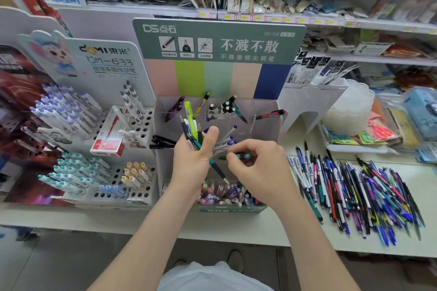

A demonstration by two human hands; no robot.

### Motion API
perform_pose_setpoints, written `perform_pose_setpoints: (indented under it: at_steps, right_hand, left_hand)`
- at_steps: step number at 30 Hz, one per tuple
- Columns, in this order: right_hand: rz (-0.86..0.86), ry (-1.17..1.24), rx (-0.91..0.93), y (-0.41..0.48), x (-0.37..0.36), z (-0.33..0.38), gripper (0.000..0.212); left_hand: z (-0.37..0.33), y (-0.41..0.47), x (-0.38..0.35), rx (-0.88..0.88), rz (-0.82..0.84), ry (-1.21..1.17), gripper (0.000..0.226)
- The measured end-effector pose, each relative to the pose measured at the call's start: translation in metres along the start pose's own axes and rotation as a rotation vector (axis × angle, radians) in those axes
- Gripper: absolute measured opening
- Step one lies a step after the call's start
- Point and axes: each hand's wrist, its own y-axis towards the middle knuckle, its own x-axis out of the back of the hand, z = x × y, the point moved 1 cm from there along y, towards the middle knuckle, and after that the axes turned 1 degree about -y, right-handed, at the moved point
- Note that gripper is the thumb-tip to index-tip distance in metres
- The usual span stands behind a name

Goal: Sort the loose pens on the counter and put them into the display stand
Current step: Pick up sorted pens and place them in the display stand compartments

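Forearms come up from six o'clock, and both hands meet right over the clear display stand (267, 130) in the middle of the counter (236, 227). From where I stand, the left hand (194, 160) is wrapped around a bundle of pens (191, 123), mixed colours fanned upward with the thumb pressed across them. The right hand (257, 165) pinches a teal-capped pen (243, 156) between thumb and fingertips just beside that bundle, though I can't tell whether it is being pulled out or added. The stand is only partly filled. A few pens (224, 107) lean in the back compartments at twelve o'clock, some blue-tipped ones sit in the middle row, and the front compartment (227, 192) at six o'clock is crowded. Over at four o'clock a heap of loose pens (354, 194) lies spread across the counter unsorted, well apart from the stand. I'd say the job is early to midway, with the handful to place and most of that heap left to do. At nine o'clock the neighbouring white rack (142, 125) holds its own stock.
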Motion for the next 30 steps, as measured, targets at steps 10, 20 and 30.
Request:
perform_pose_setpoints:
  at_steps: [10,20,30]
  right_hand:
    - [0.066,-0.022,0.024,0.02,0.004,0.014,0.019]
    - [0.265,-0.023,-0.139,0.035,-0.001,0.006,0.029]
    - [-0.698,0.058,0.205,0.079,0.028,-0.003,0.02]
  left_hand:
    - [-0.014,-0.009,-0.002,-0.231,0.177,0.337,0.032]
    - [-0.006,0.002,0.001,-0.198,0.334,0.478,0.049]
    - [-0.009,0.01,0.003,0.089,0.235,0.075,0.047]
